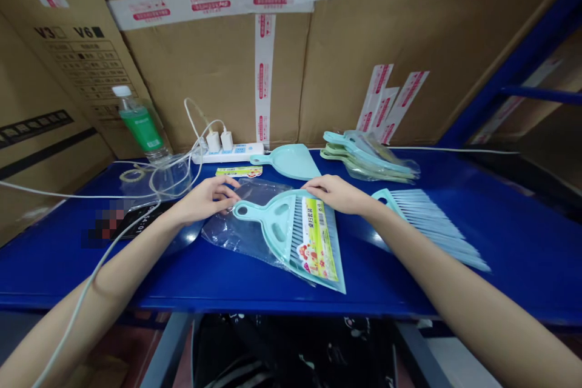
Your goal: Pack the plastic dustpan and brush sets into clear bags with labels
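Note:
A teal dustpan point(277, 224) with a small brush and a colourful label card point(314, 239) lies partly inside a clear plastic bag point(236, 233) on the blue table point(500, 236). My left hand point(207, 197) pinches the bag's open edge beside the dustpan handle. My right hand point(334, 193) rests with curled fingers on the far edge of the dustpan set. A loose light-blue brush point(431, 224) lies just right of my right forearm.
Behind are a bare teal dustpan point(291, 160), a stack of bagged sets point(368, 157), a spare label card point(239, 171), a power strip point(227, 151) with chargers and white cables, a green-labelled bottle point(139, 124), a tape roll point(131, 174). Cardboard boxes point(364, 60) wall the back.

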Demonstrator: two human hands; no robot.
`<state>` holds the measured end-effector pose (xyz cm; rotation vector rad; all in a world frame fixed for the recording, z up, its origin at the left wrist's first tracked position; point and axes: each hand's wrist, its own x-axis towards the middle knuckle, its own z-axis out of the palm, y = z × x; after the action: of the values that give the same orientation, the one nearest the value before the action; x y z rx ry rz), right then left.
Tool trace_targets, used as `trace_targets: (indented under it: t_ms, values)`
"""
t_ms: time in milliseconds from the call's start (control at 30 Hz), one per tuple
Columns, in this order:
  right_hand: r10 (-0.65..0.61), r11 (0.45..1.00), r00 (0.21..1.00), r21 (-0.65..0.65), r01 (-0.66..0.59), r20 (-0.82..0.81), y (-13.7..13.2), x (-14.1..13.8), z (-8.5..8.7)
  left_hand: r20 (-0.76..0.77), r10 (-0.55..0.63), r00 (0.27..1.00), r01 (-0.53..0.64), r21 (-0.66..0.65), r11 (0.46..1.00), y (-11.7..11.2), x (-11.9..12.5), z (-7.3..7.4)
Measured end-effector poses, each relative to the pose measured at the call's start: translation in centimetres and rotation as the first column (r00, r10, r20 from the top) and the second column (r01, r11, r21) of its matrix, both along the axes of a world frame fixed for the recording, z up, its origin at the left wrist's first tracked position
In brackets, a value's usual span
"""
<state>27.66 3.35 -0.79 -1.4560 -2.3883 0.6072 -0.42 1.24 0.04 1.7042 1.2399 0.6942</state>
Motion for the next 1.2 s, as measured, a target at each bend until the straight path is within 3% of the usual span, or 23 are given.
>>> trace_targets:
  t_ms: [300, 533, 600, 700, 833, 967, 1200]
  values:
    - [0.0, 0.999, 0.998, -0.046, -0.003, -0.058, -0.1, 0.0, 0.0, -0.043, -0.002, 0.999, 0.001, -0.025, 1.0, 0.2, -0.2, -0.6]
    - [-0.039, 0.976, 0.94, -0.215, -0.037, -0.338, 0.2, 0.2, -0.6, -0.046, 0.038, 0.998, -0.036, 0.035, 0.999, 0.2, -0.2, -1.2]
    - [-0.111, 0.949, 0.904, -0.314, -0.028, -0.413, 0.3, 0.1, -0.7, -0.04, 0.035, 0.999, -0.034, 0.027, 0.999, 0.1, -0.2, -1.4]
    - [-0.266, 0.864, 0.84, -0.504, -0.01, -0.473, 0.3, 0.0, -0.8, -0.023, 0.037, 0.999, -0.037, 0.009, 0.999, 0.1, -0.2, -1.5]
    - [-0.369, 0.764, 0.748, -0.639, -0.093, -0.551, 0.4, 0.2, -1.0, -0.036, 0.038, 0.999, -0.038, 0.012, 0.999, 0.1, -0.2, -1.5]
    - [-0.383, 0.746, 0.694, -0.647, -0.158, -0.61, 0.6, 0.4, -1.2, -0.072, 0.033, 0.997, -0.032, 0.026, 0.999, 0.2, -0.4, -1.5]
    - [-0.437, 0.72, 0.649, -0.675, -0.162, -0.622, 0.6, 0.1, -0.9, -0.109, 0.028, 0.994, -0.026, 0.027, 0.999, 0.1, -0.5, -1.5]
